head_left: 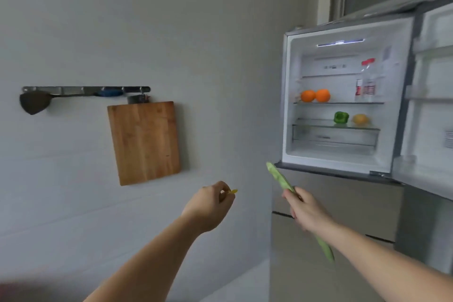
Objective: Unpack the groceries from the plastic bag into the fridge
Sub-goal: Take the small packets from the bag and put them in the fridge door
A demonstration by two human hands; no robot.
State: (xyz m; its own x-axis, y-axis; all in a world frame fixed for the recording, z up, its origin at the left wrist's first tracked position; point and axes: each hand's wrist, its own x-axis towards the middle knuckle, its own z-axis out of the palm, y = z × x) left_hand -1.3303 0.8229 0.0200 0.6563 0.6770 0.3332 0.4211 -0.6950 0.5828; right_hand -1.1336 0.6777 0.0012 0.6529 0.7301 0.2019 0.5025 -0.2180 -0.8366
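Green and long, a vegetable [279,175] is gripped in the right hand [304,208], fingers curled round its middle; one end points up toward the fridge [284,95], the other trails down below the forearm. To the left of that hand, at about the same height, the left hand [213,203] is held with its fingers curled, and a small yellow piece [232,191] is pinched at the fingertips; what that piece is cannot be told.

Beyond the right hand, closed drawer fronts [343,203] of the fridge are seen, and above them the upper compartment stands open, its door [431,105] swung out to the right. On the lower glass shelf, above and beyond the right hand, a green pepper [340,117] is set beside a yellowish fruit [360,119], the two near but apart. On the shelf above, two oranges [315,95] are placed side by side, touching, toward the left, and a clear bottle with a red cap [369,81] is stood upright toward the right, with a small red-and-white carton [358,87] just beside it.

Up and to the left of the left hand, a wooden cutting board [144,142] is hung on the wall from a metal rail [73,89], along which a dark spatula [33,103] with a blue handle is laid.
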